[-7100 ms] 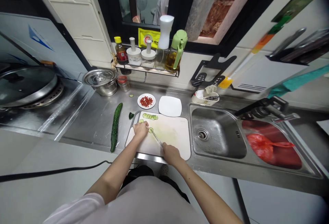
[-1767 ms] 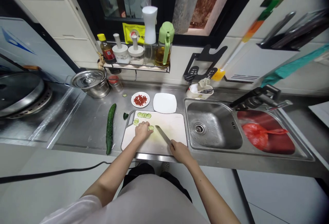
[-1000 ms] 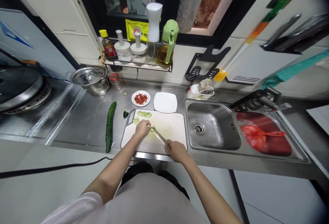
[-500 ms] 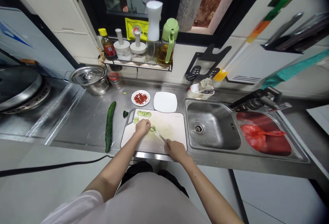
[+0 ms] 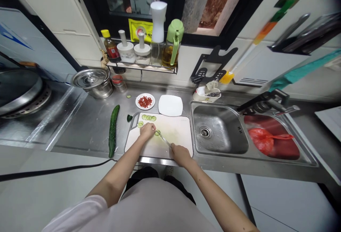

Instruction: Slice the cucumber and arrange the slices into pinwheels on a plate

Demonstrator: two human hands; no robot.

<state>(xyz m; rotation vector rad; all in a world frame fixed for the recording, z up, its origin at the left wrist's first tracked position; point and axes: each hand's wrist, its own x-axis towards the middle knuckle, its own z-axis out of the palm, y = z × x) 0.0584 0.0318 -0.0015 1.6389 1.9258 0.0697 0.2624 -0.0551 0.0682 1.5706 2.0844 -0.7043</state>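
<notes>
A white cutting board (image 5: 178,132) lies on the steel counter in front of me. My left hand (image 5: 147,131) is curled over a short cucumber piece (image 5: 157,132) on the board. My right hand (image 5: 180,154) grips the handle of a knife (image 5: 164,140), whose blade touches the cucumber piece beside my left fingers. A row of cut cucumber slices (image 5: 149,117) lies along the board's far edge, and two more slices (image 5: 140,124) sit near its left corner.
A whole cucumber (image 5: 113,130) lies left of the board. Behind it stand a dish of red chilli (image 5: 145,101) and an empty white plate (image 5: 170,105). A sink (image 5: 218,132) lies right, a lidded pot (image 5: 93,82) back left, a bottle rack (image 5: 141,53) above.
The knife was lifted clear of the cucumber 1.8 s ago; now its blade is back down against the piece. My left hand has stayed on the cucumber piece.
</notes>
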